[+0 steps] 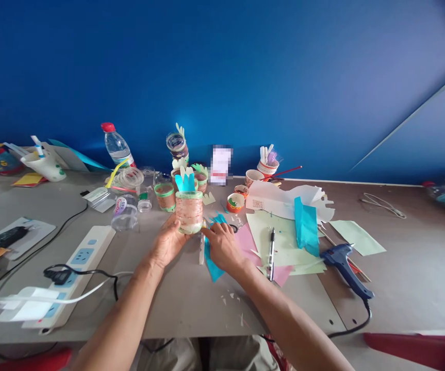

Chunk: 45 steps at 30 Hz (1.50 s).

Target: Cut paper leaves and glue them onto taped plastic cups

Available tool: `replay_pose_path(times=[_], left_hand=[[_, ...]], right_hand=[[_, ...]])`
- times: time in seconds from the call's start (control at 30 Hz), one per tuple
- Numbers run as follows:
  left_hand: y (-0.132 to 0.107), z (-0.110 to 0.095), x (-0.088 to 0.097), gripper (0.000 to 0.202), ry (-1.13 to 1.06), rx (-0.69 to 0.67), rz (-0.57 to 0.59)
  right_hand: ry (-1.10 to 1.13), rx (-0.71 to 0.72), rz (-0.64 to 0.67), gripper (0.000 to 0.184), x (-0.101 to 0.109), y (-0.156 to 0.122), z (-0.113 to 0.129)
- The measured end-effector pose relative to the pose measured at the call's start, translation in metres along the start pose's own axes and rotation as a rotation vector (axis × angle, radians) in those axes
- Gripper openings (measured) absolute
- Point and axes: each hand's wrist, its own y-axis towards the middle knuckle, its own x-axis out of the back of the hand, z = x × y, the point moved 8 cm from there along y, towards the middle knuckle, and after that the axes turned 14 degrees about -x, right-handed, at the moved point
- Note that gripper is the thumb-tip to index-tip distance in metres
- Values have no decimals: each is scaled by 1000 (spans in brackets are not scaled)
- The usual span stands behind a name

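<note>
My left hand [168,239] is closed around the lower left side of a jar [190,211] wrapped in pinkish, red-flecked material with pale green bands. The jar is upright, and blue crown-shaped paper [185,182] shows above its rim. At the jar's lower right, my right hand [224,245] has its fingers curled, with the index finger close to the jar's base. What those fingers grip, if anything, is hidden. A white marker [201,251] is just left of the right hand, and blue paper [215,270] lies partly under it.
Behind stand other decorated jars [164,197], paper cups [235,202] and a bottle [117,147]. On the right are paper sheets [284,232], a pen [271,252] and a blue glue gun [348,268]. A power strip [85,263] with cords and a black glue gun [1,247] lie left.
</note>
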Motion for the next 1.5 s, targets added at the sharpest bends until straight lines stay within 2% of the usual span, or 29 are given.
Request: replay_pose_path(times=[0.13, 0.3, 0.43, 0.6, 0.77, 0.93, 1.0, 1.13, 1.27, 1.5], left_hand=[[0, -1, 2, 45, -7, -12, -24], [-1, -1, 5, 38, -12, -17, -74], [-2, -2, 6, 33, -8, 4, -104], [-2, -4, 9, 34, -23, 4, -150], [-1, -5, 10, 33, -16, -3, -165], [-1, -6, 8, 37, -24, -20, -146], [-1, -6, 9, 40, -32, -22, -153], [-1, -5, 11, 39, -26, -10, -183], [-1, -3, 9, 39, -20, 15, -196], [-2, -1, 12, 40, -5, 24, -212]], right_hand=[[148, -42, -92, 41, 6, 4, -8], [461, -171, -269, 35, 26, 11, -33], [587, -238, -278, 25, 33, 16, -45], [480, -200, -264, 23, 30, 18, -38], [292, -114, -119, 20, 17, 13, -16], [49, -23, -28, 42, 5, 0, 9], [-10, 2, 5, 43, -2, -3, 14], [-38, -11, 6, 39, -9, -1, 10], [-27, -81, -42, 38, -4, 2, 2], [7, -139, -61, 27, 0, 2, 1]])
